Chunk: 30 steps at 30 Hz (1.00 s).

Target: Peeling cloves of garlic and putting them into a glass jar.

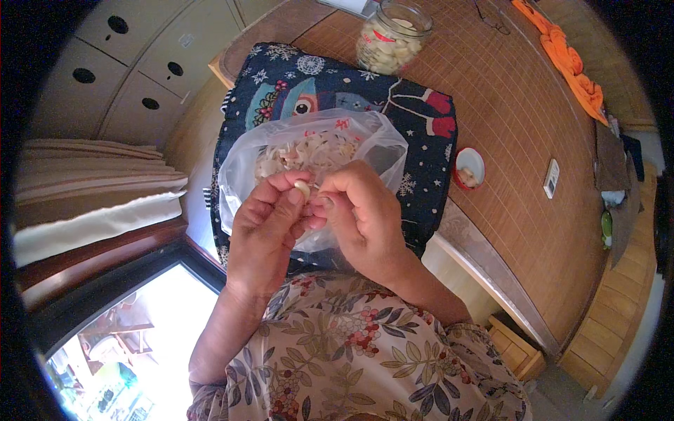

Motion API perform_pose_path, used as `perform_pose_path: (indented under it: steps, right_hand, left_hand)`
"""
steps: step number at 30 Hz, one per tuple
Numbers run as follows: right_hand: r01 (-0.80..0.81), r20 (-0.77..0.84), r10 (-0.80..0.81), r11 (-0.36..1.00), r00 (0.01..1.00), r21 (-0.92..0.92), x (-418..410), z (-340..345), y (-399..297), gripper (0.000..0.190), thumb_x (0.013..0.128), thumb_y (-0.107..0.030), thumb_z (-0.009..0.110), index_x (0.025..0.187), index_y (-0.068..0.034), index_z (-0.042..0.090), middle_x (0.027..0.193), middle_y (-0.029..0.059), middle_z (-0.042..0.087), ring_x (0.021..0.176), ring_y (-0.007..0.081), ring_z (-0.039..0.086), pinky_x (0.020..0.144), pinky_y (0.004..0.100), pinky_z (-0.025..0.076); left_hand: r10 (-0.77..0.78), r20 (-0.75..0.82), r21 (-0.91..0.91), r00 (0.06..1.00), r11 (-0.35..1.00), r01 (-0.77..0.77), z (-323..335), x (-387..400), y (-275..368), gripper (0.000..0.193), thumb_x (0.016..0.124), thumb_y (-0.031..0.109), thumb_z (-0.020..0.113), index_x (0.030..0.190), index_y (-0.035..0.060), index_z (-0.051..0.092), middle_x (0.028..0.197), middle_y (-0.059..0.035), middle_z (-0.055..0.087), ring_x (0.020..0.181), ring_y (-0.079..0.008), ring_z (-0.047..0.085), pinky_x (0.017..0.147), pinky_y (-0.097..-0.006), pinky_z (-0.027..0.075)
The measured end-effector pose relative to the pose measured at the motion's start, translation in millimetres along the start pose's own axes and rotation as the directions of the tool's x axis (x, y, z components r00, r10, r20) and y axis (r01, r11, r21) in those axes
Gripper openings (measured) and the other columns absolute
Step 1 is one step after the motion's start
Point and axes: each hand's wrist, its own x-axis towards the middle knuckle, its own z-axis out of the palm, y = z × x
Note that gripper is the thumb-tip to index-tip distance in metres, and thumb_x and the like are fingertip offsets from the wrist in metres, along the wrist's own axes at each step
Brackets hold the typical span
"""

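A pale garlic clove [302, 188] is pinched between the thumb and forefinger of my left hand [271, 221]. Right beside it, my right hand [360, 210] has its thumb and forefinger closed at what looks like a thin strip of the clove's skin; the fingers partly hide it. Both hands are over an open clear plastic bag [387, 139] with red printing. Inside the bag lies a heap of garlic cloves and papery skins [321, 150]. Under the bag is a dark blue cushion [421, 158] with snowflakes and a winter figure.
Beyond the cushion, a glass jar [395, 39] full of peeled cloves stands on the brown table mat [505, 158]. A red-rimmed white lid [468, 168] holds a few small pieces. Farther right are a small white device [551, 179] and an orange cloth [571, 63].
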Motion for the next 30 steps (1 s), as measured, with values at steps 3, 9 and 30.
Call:
perform_pose_path:
  steps: [3, 9, 30]
  right_hand:
    - [-0.046, 0.010, 0.046, 0.998, 0.999, 0.039, -1, 0, -2, 0.012, 0.080, 0.001, 0.055, 0.090, -0.005, 0.052, 0.080, 0.0127, 0.055, 0.072, 0.0334, 0.057, 0.062, 0.0403, 0.045]
    - [-0.014, 0.013, 0.014, 0.997, 1.000, 0.070, 0, -1, -2, 0.009, 0.084, -0.001, 0.053, 0.092, -0.004, 0.052, 0.080, 0.0134, 0.055, 0.071, 0.0329, 0.057, 0.063, 0.0387, 0.045]
    - [0.048, -0.018, -0.053, 0.980, 0.998, -0.193, 14, -9, 3, 0.017, 0.072, 0.002, 0.064, 0.085, -0.004, 0.055, 0.078, 0.0138, 0.056, 0.071, 0.0350, 0.058, 0.061, 0.0423, 0.047]
  left_hand:
    - [0.011, 0.031, -0.004, 0.999, 1.000, -0.011, -1, 1, 0, 0.022, 0.097, 0.014, 0.049, 0.115, 0.0014, 0.053, 0.096, -0.0086, 0.063, 0.085, -0.0140, 0.063, 0.079, -0.0271, 0.051]
    - [0.031, 0.002, -0.068, 1.000, 0.997, -0.031, -5, 4, -5, 0.020, 0.096, 0.014, 0.051, 0.113, 0.0033, 0.055, 0.097, -0.0056, 0.062, 0.087, -0.0125, 0.059, 0.080, -0.0265, 0.048]
    - [0.101, -0.001, -0.050, 0.995, 0.994, -0.101, -4, 0, 3, 0.024, 0.094, 0.010, 0.052, 0.116, 0.0014, 0.057, 0.094, -0.0053, 0.063, 0.082, -0.0117, 0.060, 0.079, -0.0252, 0.048]
